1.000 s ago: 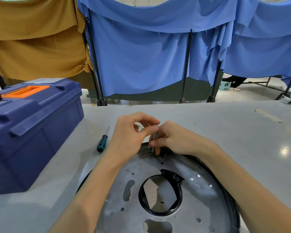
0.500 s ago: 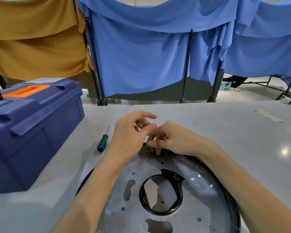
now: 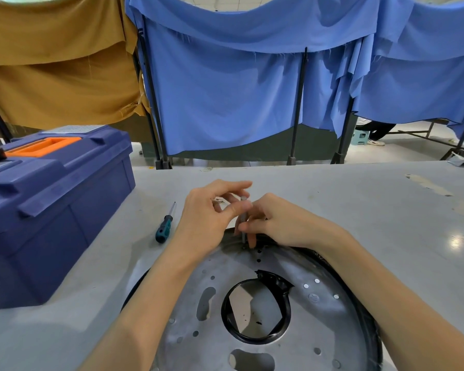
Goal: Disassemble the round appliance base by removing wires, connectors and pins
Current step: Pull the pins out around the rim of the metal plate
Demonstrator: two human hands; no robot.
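Base: round grey perforated metal appliance base (image 3: 319, 317).
Pin: thin grey metal pin (image 3: 243, 218), upright at far edge.
Left hand (image 3: 206, 220): pinching pin's top.
Right hand (image 3: 284, 223): pinching pin's lower shaft.

Two hands work an upright pin at the far rim of the round appliance base.

The left hand (image 3: 212, 218) pinches the top of the thin grey pin (image 3: 243, 218) while the right hand (image 3: 281, 223) pinches it lower down, just above the round appliance base (image 3: 319, 317), a perforated metal disc with a black-ringed centre hole. The base lies on a grey table (image 3: 373, 210). A teal-handled screwdriver (image 3: 166, 226) lies to the left, near a blue toolbox (image 3: 51, 199). Blue cloth (image 3: 225, 103) hangs behind.
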